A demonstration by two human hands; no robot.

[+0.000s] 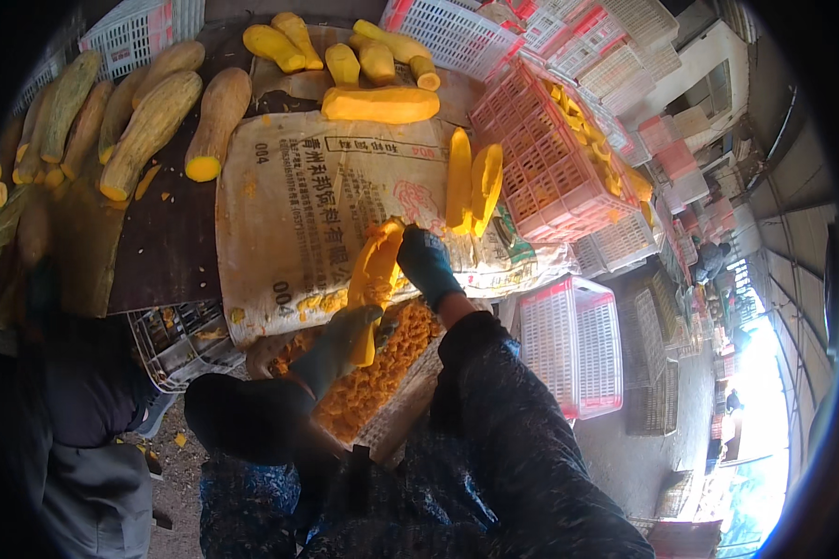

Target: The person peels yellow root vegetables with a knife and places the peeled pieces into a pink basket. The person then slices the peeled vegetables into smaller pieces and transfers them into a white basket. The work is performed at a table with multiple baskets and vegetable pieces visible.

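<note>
My left hand (337,347), in a dark glove, grips the lower end of a halved, peeled orange squash (373,272), which is tilted with its hollowed side showing. My right hand (425,264), in a teal glove, is curled against the squash's upper right edge; whether a tool is inside the fist is hidden. Beneath the squash, a pale crate (407,400) holds a heap of wet orange pulp and seeds (363,395). Two peeled squash halves (472,183) lie on the printed woven sack (287,209) beyond my right hand.
Whole peeled squashes (380,105) lie at the table's far side, and unpeeled ones (155,133) at left. A pink crate (531,154) of cut squash stands at right, above a white-and-pink basket (570,346). Another person (91,447) stands close on my left. Stacked crates (622,56) fill the background.
</note>
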